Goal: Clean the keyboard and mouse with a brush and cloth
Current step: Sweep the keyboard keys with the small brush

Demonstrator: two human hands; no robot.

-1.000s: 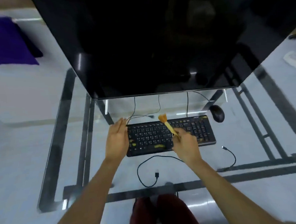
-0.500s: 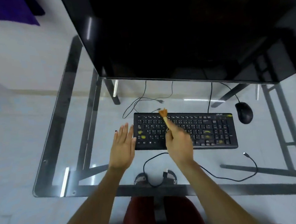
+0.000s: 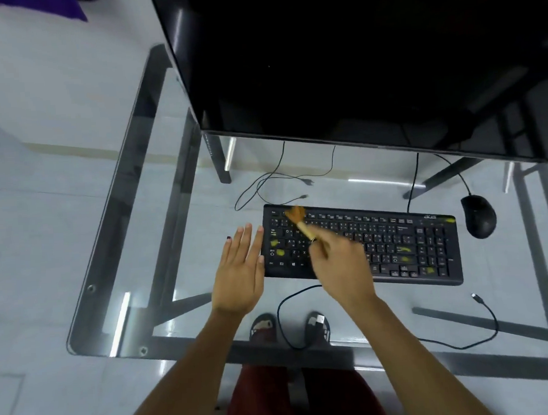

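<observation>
The keyboard (image 3: 363, 243) is black, long and flat, with pale legends on its keys and several yellow smears: a few on the keys just ahead of the left hand (image 3: 240, 273), more on the stretch beyond the right hand (image 3: 340, 269) and one at its far right corner. It lies on the glass worktop (image 3: 157, 214). The brush (image 3: 301, 221) is small, with a pale wooden handle and a tuft of orange-brown bristles that looks blurred.

There is one keyboard, one mouse (image 3: 478, 215), one brush, and two hands. No cloth can be made out.

The right hand is closed around the brush handle, its fingers curled, and it hangs over the left half of the keyboard; the bristles sit ahead of it on the top rows of keys near the left corner. The left hand is spread flat, fingers straight and close together, palm down on the glass, just beside the keyboard's left end; whether its fingertips touch the edge cannot be told. The mouse is black and rounded, well to the right of the right hand, near the keyboard's far right corner.
</observation>
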